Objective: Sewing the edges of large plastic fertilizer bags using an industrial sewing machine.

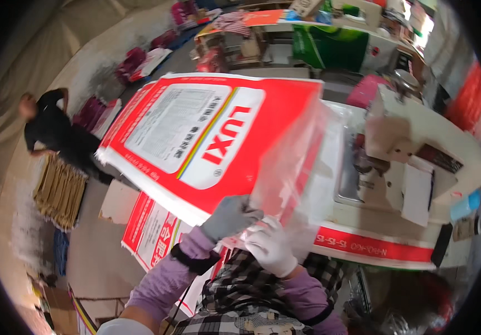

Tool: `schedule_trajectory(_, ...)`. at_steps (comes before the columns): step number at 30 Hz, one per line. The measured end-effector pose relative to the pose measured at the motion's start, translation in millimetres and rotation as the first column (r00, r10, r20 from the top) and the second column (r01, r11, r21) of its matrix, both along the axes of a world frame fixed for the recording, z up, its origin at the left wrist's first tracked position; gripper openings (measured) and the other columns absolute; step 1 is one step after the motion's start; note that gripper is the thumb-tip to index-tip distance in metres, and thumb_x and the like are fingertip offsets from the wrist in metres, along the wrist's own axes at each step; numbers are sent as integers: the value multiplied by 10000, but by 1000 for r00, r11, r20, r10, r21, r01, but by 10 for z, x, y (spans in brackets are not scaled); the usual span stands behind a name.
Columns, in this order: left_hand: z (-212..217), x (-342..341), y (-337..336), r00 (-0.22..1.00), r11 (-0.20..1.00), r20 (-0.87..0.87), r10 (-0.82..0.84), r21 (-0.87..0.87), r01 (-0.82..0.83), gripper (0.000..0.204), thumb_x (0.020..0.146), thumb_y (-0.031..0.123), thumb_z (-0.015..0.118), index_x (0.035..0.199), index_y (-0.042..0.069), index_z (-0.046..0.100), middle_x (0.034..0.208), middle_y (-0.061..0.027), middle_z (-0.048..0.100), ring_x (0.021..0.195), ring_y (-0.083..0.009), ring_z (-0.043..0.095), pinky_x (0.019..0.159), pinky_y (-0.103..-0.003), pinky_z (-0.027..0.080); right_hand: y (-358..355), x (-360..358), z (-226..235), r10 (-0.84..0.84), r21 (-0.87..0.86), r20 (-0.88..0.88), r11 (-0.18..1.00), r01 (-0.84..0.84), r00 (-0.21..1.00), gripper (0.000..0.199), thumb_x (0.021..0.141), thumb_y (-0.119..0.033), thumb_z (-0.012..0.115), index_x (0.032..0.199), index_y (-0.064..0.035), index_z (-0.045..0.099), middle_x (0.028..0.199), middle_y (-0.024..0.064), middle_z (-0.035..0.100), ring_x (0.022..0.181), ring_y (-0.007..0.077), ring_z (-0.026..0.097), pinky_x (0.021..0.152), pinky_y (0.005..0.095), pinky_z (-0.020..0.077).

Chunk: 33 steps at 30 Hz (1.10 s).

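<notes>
A red and white printed sack [285, 111] lies flat across the middle, on top of other sacks. Thin clear plastic film [288, 173], looking like a liner, sticks out of its right-hand end. My left hand [230, 218], in a grey glove, is closed on the film at the sack's near corner. Close beside it my right hand [272, 247], in a white glove, pinches the film's near edge. The fingertips almost meet, and the exact grip is partly hidden. Right of the film stands a pale sewing machine [383, 123].
Another red and white sack [151, 229] hangs below on the left. A red strip [357, 243] edges the table at the near right. A blue cylinder [465, 205] stands at far right. On the left a person in black [56, 120] stands near a stack of brown sacks [59, 192].
</notes>
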<state>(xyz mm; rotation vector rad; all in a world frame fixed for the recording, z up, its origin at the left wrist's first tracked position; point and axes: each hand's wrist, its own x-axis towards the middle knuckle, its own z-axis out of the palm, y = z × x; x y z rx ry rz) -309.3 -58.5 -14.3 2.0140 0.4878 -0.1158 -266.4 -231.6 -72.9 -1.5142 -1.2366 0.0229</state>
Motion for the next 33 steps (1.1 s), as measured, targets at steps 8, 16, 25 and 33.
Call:
schedule_trajectory(8, -73, -215, -486, 749, 484, 427, -507, 860, -163, 447, 727, 164, 612, 1142, 5, 563, 771, -110, 583, 707, -295, 580, 600, -414, 439, 458, 816, -1258, -504, -249, -434, 864, 438, 747, 202, 893, -186, 524, 809, -46, 643, 739, 33, 604, 635, 212, 586, 626, 318, 512)
schedule_trajectory(16, 831, -2637, -174, 950, 646, -295, -102, 706, 289, 535, 796, 152, 594, 1326, 164, 525, 882, -50, 658, 804, -225, 667, 660, -363, 531, -34, 1065, -1247, -732, -460, -108, 636, 619, 673, 183, 875, -183, 570, 946, -27, 635, 860, 65, 619, 773, 257, 594, 718, 351, 500)
schedule_trajectory(25, 978, -2318, -83, 976, 446, 195, 93, 869, -216, 354, 606, 46, 674, 950, 124, 703, 632, -68, 572, 527, -261, 553, 489, -367, 441, -12, 1288, -1073, -823, -553, 110, 416, 722, 558, 300, 855, -179, 622, 1099, -5, 625, 996, 100, 636, 927, 308, 603, 821, 388, 486)
schedule_trajectory(33, 740, -2178, 31, 938, 496, 283, 198, 797, -345, 195, 657, 29, 659, 791, 5, 520, 747, -113, 502, 683, -281, 501, 600, -369, 401, -305, 1009, 19, -932, 159, -31, 352, 922, 361, 486, 749, -84, 736, 1204, -26, 579, 1278, 139, 497, 1225, 331, 449, 1048, 411, 351)
